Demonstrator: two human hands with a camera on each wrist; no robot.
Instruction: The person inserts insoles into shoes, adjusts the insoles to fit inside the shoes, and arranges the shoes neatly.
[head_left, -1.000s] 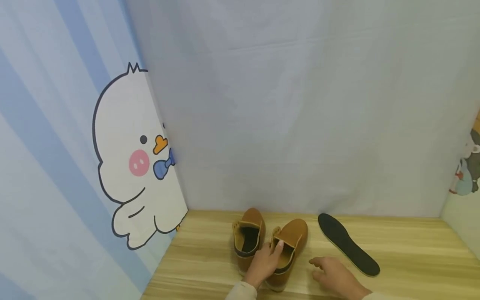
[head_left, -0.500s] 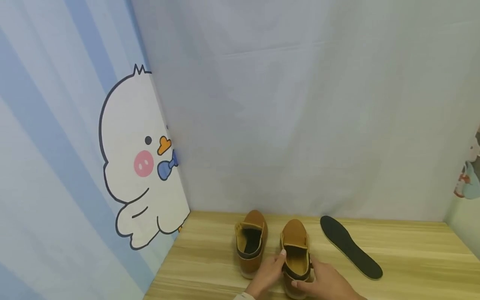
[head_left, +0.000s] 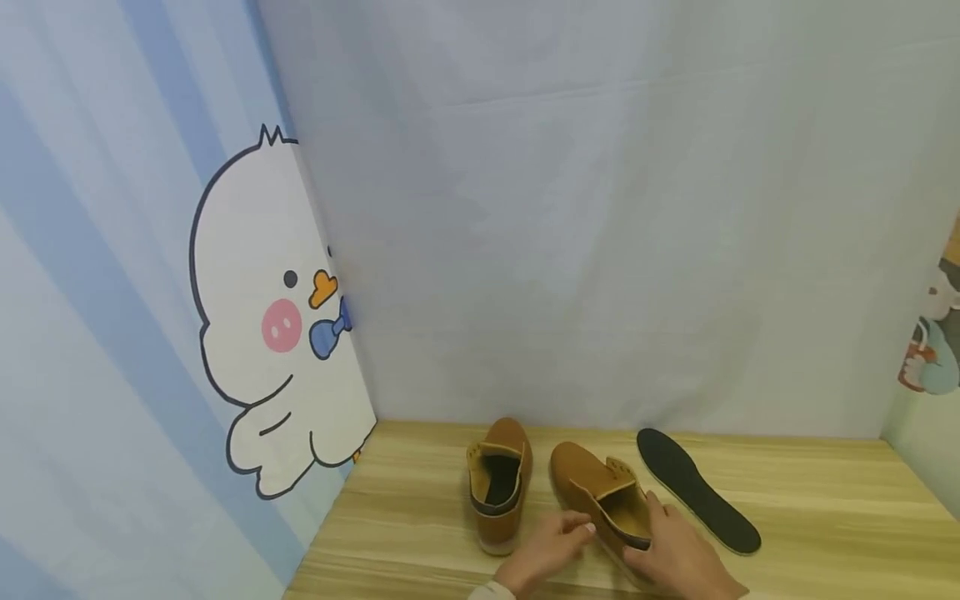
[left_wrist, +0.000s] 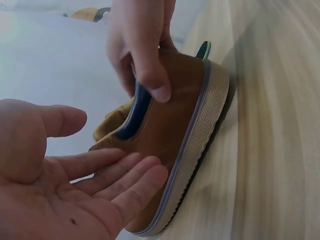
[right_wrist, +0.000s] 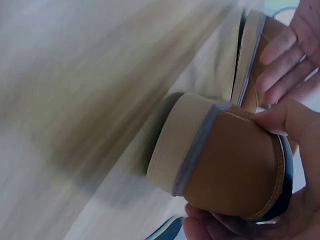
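Two brown shoes with dark collars and pale ribbed soles are on the wooden surface. My right hand (head_left: 678, 546) grips the right-hand shoe (head_left: 587, 477) by its heel collar, toe angled to the far left. In the right wrist view the thumb and fingers are on either side of that shoe's heel (right_wrist: 235, 170). My left hand (left_wrist: 75, 185) is palm up, its extended fingers overlapping the shoe's brown side (left_wrist: 175, 120) in the left wrist view. The other shoe (head_left: 500, 525) sits upright left of it, dark inside, while the gripped one shows a tan inside.
A black insole (head_left: 697, 492) lies diagonally to the right of the shoes. Behind the wooden surface (head_left: 832, 500) hangs a pale grey curtain (head_left: 600, 233). A blue-striped panel with a cartoon duck (head_left: 262, 333) stands at the left.
The right-hand shoe has swung round, its toe going from right to left. My right hand has moved onto its heel, and my left hand has let go of it.
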